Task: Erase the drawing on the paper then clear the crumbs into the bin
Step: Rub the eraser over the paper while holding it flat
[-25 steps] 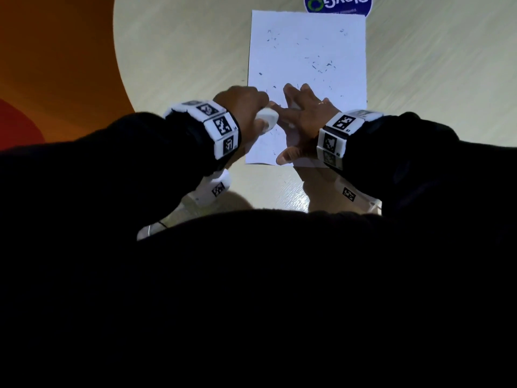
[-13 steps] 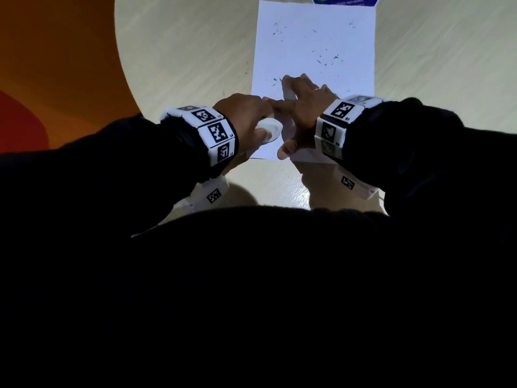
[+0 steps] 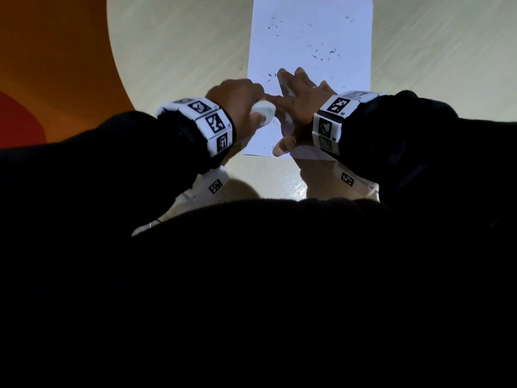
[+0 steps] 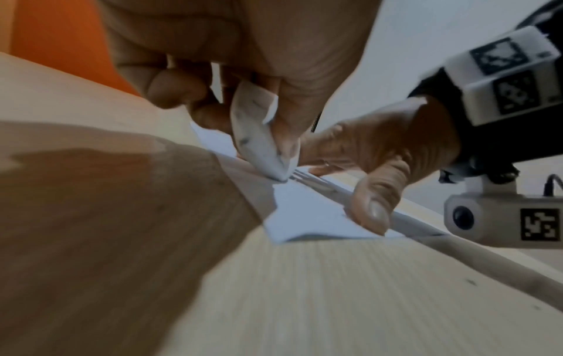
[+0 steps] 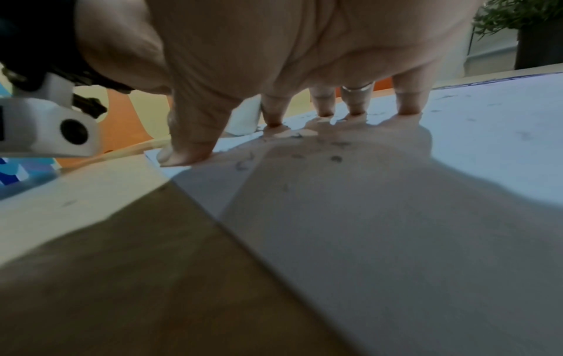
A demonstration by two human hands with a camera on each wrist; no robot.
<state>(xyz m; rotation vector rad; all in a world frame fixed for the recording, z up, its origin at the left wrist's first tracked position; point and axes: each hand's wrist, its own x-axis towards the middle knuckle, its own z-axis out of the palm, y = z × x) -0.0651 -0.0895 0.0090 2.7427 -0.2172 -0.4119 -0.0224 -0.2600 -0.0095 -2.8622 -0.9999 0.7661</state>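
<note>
Head view, item: left hand [image 3: 237, 96], grip pinching eraser [image 3: 263, 112] on paper [image 3: 310, 37]. Right hand [image 3: 300, 93], fingers spread flat, pins sheet just beside it. Crumbs [image 3: 321, 51] lie beyond the grip. Risk: hard rubbing could crease or tear paper, scattering crumbs onto worktop [image 3: 181, 51].

A white paper [image 3: 310, 37] flecked with dark grey crumbs [image 3: 321, 53] lies on a pale wood-grain table [image 3: 179, 51], orange floor [image 3: 50, 65] at upper left, black-and-white patterned wristbands [image 3: 212, 124] mid-frame.
</note>
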